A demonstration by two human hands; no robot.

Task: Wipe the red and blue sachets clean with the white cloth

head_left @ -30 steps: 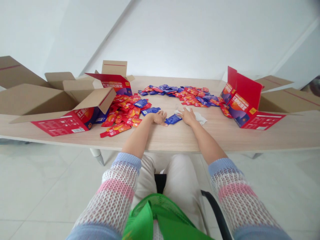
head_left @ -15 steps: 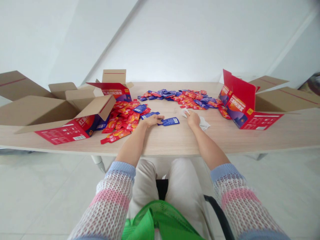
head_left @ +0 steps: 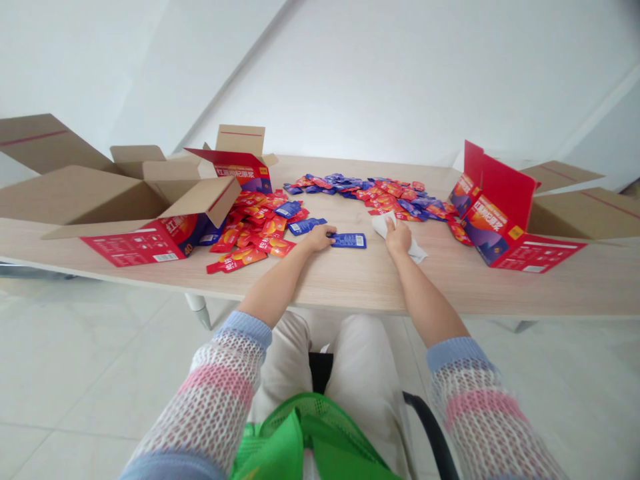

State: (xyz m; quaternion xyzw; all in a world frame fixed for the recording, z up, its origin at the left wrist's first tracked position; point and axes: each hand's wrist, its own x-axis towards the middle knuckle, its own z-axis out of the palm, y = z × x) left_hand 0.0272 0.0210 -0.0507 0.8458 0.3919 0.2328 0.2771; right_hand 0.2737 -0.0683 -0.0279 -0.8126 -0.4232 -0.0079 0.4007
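Observation:
My left hand is closed on the spout end of a blue sachet, which lies flat on the table with its printed, barcoded face up. Another blue sachet lies just behind and left of that hand. In my right hand a crumpled white tissue is gripped, its ends sticking out on both sides of the fingers. To the left spreads a pile of mostly red sachets. A longer heap of red and blue sachets runs along the back of the table.
A large open carton stands at the left with its flaps spread, and a smaller open red box is behind it. Another open red carton stands at the right. The pale wooden table ends near my knees.
The camera view has tilted and shifted slightly. My right hand has lifted part of the tissue a little. The left hand stays on the blue sachet, now turned nearly level.

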